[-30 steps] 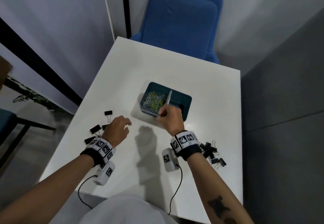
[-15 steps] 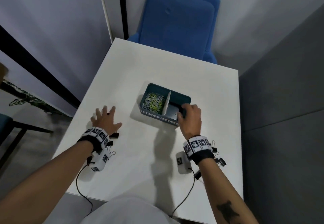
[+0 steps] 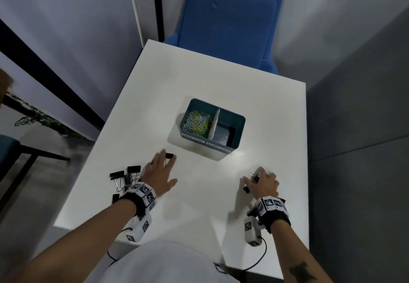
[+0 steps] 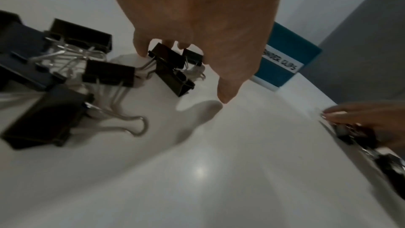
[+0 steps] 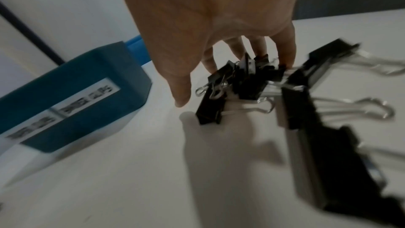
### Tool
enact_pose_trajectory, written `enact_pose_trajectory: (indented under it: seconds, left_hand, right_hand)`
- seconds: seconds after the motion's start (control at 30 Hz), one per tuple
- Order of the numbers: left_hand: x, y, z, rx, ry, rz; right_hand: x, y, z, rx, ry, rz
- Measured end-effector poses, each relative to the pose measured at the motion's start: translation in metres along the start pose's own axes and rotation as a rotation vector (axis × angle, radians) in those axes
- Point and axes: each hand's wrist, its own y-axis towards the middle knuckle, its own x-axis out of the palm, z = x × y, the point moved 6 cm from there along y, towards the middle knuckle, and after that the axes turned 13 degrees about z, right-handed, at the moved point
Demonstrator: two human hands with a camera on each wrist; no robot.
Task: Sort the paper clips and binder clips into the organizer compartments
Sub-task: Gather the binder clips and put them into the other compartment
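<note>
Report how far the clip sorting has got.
Done: paper clips fill the organizer's left compartment. In hand: the left hand reaches over one group of binder clips; the right hand gathers another. Left: the right compartment looks nearly bare, both groups still on the table.

White table point(image 3: 221, 83), teal organizer point(image 3: 238, 125) at centre, black binder clips point(image 3: 126, 175) scattered left and right.

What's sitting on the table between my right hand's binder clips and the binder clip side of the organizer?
Nothing visible. The right hand is over a cluster of binder clips, and only bare white table lies between them and the organizer. Its right compartment is open on top.
</note>
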Motion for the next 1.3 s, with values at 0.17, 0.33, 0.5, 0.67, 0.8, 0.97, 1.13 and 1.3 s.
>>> enact_pose_trajectory:
  seconds: [0.17, 0.33, 0.5, 0.67, 0.8, 0.97, 1.13, 1.3]
  left_hand:
    - [0.004, -0.019, 0.027, 0.153, -0.085, -0.042]
    - [-0.027, -0.037, -0.001, 0.053, -0.208, 0.079]
    - [-0.044, -0.062, -0.083, -0.255, -0.011, -0.012]
    - [-0.015, -0.096, -0.140, -0.368, 0.045, -0.219]
    - [-0.002, -0.096, -0.135, -0.373, -0.166, -0.141]
    - [-0.002, -0.072, -0.102, -0.238, -0.313, -0.026]
    - [-0.001, -0.052, -0.053, -0.081, -0.259, -0.050]
    - [0.000, -0.036, -0.009, -0.014, -0.189, -0.068]
  right_hand:
    - [0.019, -0.040, -0.057, -0.231, 0.012, -0.005]
    - [0.024, -0.067, -0.089, -0.437, 0.060, -0.072]
    - [-0.008, -0.034, -0.033, -0.271, 0.051, 0.041]
    - [-0.016, -0.015, 0.059, 0.105, -0.006, 0.002]
    - [0.001, -0.031, 0.069, 0.130, 0.020, -0.053]
    - [0.024, -0.054, 0.022, 0.018, 0.017, -0.064]
    - [0.038, -0.076, -0.039, -0.172, -0.013, -0.071]
    - [0.053, -0.096, -0.091, -0.328, 0.029, -0.097]
